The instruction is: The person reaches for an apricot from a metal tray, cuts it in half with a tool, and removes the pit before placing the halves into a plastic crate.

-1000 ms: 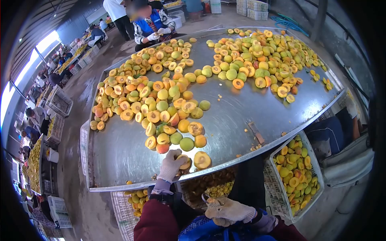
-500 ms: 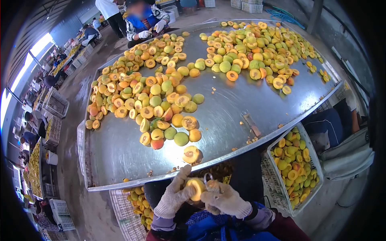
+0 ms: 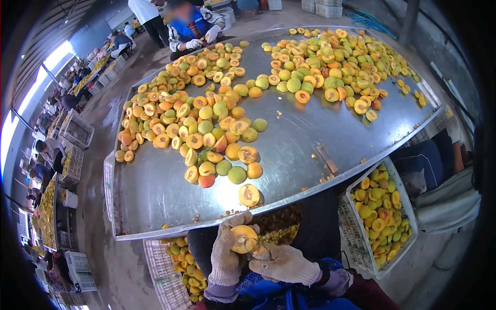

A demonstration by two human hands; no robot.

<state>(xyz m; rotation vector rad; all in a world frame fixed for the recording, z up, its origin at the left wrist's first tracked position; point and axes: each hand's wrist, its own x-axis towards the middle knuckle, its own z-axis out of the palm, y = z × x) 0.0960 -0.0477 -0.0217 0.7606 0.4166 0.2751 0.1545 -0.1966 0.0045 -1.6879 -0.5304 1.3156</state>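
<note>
My left hand, in a pale knitted glove, is closed around a halved yellow fruit whose cut face shows upward. Close against that fruit is my right hand, also gloved, its fingers closed round a small metal ring tool that is only partly visible. Just beyond my hands, a single halved fruit lies cut face up near the edge of the metal table. Heaps of whole and halved fruit cover the table's far side and left part.
A crate of fruit stands right of my legs, another below the table at left. A flat brown piece lies on the table. Across it sits a person in white gloves. More people and crates are at left.
My left hand has turned the fruit so its cut face shows more, and my right hand has turned flatter beside it. The whole view has shifted slightly.
</note>
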